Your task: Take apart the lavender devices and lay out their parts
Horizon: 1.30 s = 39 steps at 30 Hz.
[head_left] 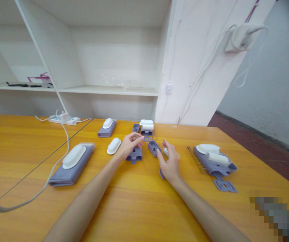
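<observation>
My left hand (130,145) reaches over a purple plastic part (135,156), thumb and fingertips pinched together on something small I cannot make out. My right hand (170,164) lies beside a small purple housing (153,148), which its thumb nearly touches. Its fingers curl round a white cap (168,153). A purple corner (160,174) shows under its palm. Just beyond the hands stand two stacked white caps on a purple base (146,127), a small purple tray (135,127) and a coil spring (154,135).
On the wooden table (134,201) are a large purple base with a white cap (71,164), a smaller one (107,128), a loose white cap (114,146), a right-hand pile of parts (215,159) and a flat purple plate (225,185). A power strip (63,119) and its cable (56,164) lie left.
</observation>
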Each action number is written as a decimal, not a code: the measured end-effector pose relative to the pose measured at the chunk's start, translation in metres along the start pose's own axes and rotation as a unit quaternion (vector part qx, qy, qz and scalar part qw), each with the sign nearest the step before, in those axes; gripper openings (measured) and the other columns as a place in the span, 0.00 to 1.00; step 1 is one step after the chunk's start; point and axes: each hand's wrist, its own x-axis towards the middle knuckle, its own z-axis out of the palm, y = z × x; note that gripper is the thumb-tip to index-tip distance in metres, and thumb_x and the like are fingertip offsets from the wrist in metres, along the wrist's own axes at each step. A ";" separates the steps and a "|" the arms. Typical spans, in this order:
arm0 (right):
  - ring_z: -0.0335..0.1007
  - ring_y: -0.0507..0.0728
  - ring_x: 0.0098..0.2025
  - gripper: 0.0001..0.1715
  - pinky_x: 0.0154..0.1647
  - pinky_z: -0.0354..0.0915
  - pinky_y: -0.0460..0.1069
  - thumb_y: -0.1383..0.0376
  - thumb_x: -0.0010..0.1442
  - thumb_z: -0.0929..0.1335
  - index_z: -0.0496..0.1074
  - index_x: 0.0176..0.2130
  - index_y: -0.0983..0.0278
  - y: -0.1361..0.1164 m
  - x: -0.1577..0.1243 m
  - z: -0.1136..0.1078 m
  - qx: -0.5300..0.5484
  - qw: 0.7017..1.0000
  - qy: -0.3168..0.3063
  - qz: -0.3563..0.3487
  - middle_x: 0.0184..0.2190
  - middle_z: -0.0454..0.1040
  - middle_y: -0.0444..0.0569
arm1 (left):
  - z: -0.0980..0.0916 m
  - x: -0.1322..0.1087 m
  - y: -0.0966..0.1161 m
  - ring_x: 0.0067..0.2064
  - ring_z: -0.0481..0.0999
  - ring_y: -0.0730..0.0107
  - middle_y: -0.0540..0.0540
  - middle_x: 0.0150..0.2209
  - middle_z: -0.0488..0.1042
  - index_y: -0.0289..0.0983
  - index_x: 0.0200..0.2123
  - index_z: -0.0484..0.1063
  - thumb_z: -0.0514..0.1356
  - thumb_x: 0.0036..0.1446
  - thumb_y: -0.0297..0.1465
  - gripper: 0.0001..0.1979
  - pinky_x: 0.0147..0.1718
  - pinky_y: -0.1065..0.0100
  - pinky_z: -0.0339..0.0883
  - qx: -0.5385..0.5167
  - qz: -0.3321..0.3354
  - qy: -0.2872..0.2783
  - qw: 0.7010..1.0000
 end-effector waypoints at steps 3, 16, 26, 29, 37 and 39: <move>0.62 0.60 0.51 0.22 0.53 0.60 0.58 0.60 0.59 0.63 0.63 0.53 0.62 -0.001 0.000 0.000 -0.009 1.000 -0.020 -0.018 0.48 0.66 0.54 | 0.002 -0.003 0.006 0.22 0.69 0.75 0.49 0.22 0.72 0.34 0.32 0.71 0.59 0.52 0.46 0.19 0.23 0.74 0.60 0.032 0.010 -0.031 0.999; 0.62 0.61 0.47 0.16 0.49 0.61 0.58 0.66 0.57 0.63 0.70 0.46 0.60 0.008 -0.005 0.005 -0.098 0.989 -0.094 -0.060 0.45 0.67 0.52 | 0.004 -0.002 0.006 0.27 0.69 0.70 0.46 0.26 0.73 0.36 0.30 0.72 0.54 0.56 0.45 0.18 0.28 0.70 0.61 0.148 0.041 -0.049 0.987; 0.61 0.61 0.48 0.15 0.50 0.60 0.58 0.67 0.57 0.63 0.70 0.46 0.60 0.005 -0.005 0.003 -0.102 0.988 -0.091 -0.065 0.46 0.66 0.53 | 0.009 -0.017 0.011 0.42 0.72 0.40 0.31 0.36 0.72 0.34 0.37 0.65 0.67 0.31 0.49 0.32 0.37 0.57 0.61 0.516 -0.057 0.100 0.849; 0.62 0.61 0.49 0.16 0.51 0.59 0.58 0.67 0.59 0.62 0.69 0.47 0.61 0.001 -0.005 0.001 -0.085 0.990 -0.079 -0.082 0.46 0.66 0.52 | 0.000 -0.012 0.017 0.38 0.75 0.42 0.34 0.31 0.74 0.35 0.40 0.62 0.66 0.34 0.45 0.31 0.35 0.58 0.62 0.545 -0.115 0.070 0.828; 0.54 0.61 0.59 0.34 0.59 0.55 0.58 0.64 0.58 0.65 0.51 0.61 0.61 -0.028 -0.006 -0.004 -0.007 0.985 -0.104 -0.138 0.57 0.58 0.53 | 0.024 -0.014 0.053 0.47 0.72 0.52 0.34 0.49 0.68 0.37 0.55 0.50 0.58 0.43 0.54 0.42 0.42 0.60 0.64 0.457 -0.098 0.089 0.880; 0.49 0.61 0.62 0.42 0.61 0.53 0.57 0.63 0.56 0.66 0.44 0.64 0.63 -0.037 -0.003 -0.005 0.007 0.988 -0.104 -0.117 0.61 0.53 0.54 | 0.038 -0.015 0.052 0.52 0.68 0.52 0.33 0.54 0.62 0.37 0.58 0.47 0.60 0.42 0.53 0.45 0.46 0.58 0.62 0.383 -0.051 0.117 0.915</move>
